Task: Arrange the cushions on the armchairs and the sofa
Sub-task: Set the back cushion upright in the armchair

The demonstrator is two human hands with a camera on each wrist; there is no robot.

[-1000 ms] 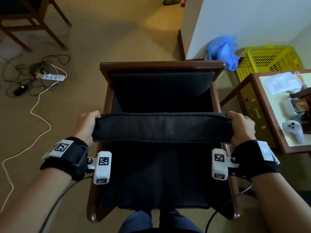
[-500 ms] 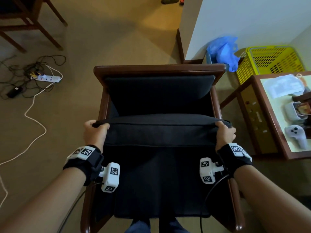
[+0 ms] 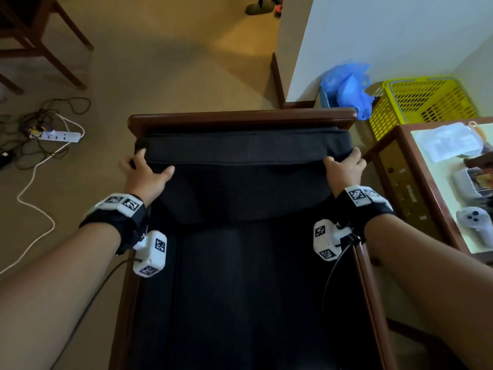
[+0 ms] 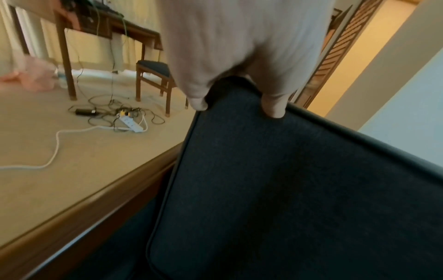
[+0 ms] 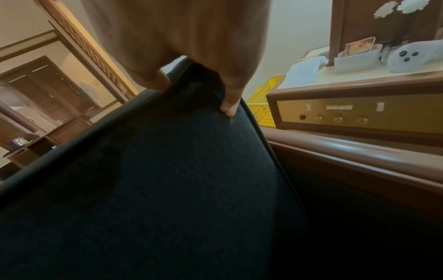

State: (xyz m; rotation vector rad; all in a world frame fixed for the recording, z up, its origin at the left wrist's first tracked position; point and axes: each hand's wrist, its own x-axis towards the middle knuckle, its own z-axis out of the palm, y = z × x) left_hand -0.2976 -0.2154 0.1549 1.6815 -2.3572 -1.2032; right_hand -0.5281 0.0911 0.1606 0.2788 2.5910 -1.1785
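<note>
A dark back cushion (image 3: 245, 182) stands nearly upright against the back of the wooden armchair (image 3: 240, 119), above the dark seat cushion (image 3: 240, 303). My left hand (image 3: 145, 168) grips its top left corner, thumb on the front face and fingers over the top edge. My right hand (image 3: 344, 165) grips the top right corner the same way. In the left wrist view the left hand (image 4: 236, 105) pinches the cushion (image 4: 299, 189) at its corner. In the right wrist view the right hand (image 5: 195, 94) pinches the cushion (image 5: 155, 180) beside the chair's armrest (image 5: 359, 153).
A power strip (image 3: 57, 136) with tangled cables and a white cord lies on the carpet to the left. A wooden chair (image 3: 40, 36) stands at far left. On the right are a blue bag (image 3: 346, 86), a yellow basket (image 3: 426, 102) and a side table (image 3: 394, 188) with a white controller (image 3: 474, 220).
Both hands have carried the cushion away from me, from over the seat to the chair's back, where it now stands against the backrest. The view has moved closer to the chair.
</note>
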